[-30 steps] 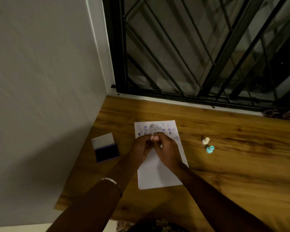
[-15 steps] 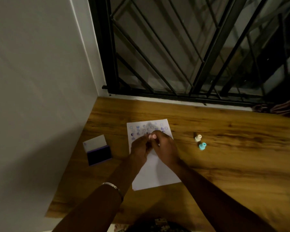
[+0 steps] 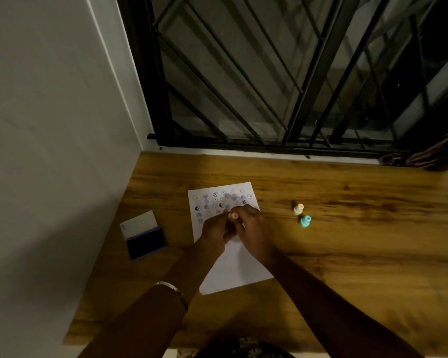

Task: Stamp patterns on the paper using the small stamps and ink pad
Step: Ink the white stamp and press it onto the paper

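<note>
A white sheet of paper (image 3: 233, 267) lies on the wooden table (image 3: 347, 254); its upper part carries several rows of purple stamped faces and hearts. Over the middle of the sheet my left hand (image 3: 215, 231) and my right hand (image 3: 254, 231) meet, both pinching a small pink stamp (image 3: 233, 216) between their fingertips. The open ink pad (image 3: 144, 235), dark purple with its white lid folded back, sits left of the paper. Two more small stamps stand to the right: a cream stamp (image 3: 298, 209) and a blue stamp (image 3: 305, 221).
A white wall (image 3: 49, 151) runs along the table's left side. A black metal window grille (image 3: 269, 73) rises behind the table's far edge. Brown cloth (image 3: 429, 156) rests at the far right on the sill.
The hands keep the pink stamp pinched over the paper, with only small finger shifts. The camera view has drifted, so everything sits slightly lower and left in frame.
</note>
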The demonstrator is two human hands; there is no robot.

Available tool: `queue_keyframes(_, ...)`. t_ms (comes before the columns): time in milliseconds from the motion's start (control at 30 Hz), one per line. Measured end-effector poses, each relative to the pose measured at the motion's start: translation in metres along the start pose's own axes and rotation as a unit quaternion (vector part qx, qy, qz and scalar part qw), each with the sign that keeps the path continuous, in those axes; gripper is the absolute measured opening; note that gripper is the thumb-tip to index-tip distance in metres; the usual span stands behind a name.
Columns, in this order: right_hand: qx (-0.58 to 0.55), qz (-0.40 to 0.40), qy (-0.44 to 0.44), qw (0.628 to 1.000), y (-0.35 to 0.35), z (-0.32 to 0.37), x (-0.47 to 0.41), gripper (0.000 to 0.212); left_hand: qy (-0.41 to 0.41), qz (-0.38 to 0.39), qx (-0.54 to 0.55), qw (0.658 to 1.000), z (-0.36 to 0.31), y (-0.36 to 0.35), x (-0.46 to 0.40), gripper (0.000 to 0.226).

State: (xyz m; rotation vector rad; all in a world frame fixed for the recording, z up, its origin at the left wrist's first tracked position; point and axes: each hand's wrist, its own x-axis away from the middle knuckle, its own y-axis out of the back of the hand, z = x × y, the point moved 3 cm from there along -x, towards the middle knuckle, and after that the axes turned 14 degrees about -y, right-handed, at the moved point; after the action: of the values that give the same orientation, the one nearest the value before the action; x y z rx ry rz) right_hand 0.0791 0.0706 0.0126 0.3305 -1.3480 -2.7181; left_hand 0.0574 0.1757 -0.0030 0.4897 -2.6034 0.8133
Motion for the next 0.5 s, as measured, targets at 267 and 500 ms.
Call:
queue_keyframes(267, -0.009, 0.006, 0.002, 1.000, 0.009, -0.002, -0.008, 0.021, -0.002, 0.043, -0.036, 0.998, -0.010, -0.015, 0.002, 0.023)
queue_keyframes(500, 0.021, 0.011, -0.182, 0.983, 0.045, -0.040, -0.054, 0.024, -0.163, 0.036, -0.426, 0.889, -0.011, -0.015, 0.001, 0.024)
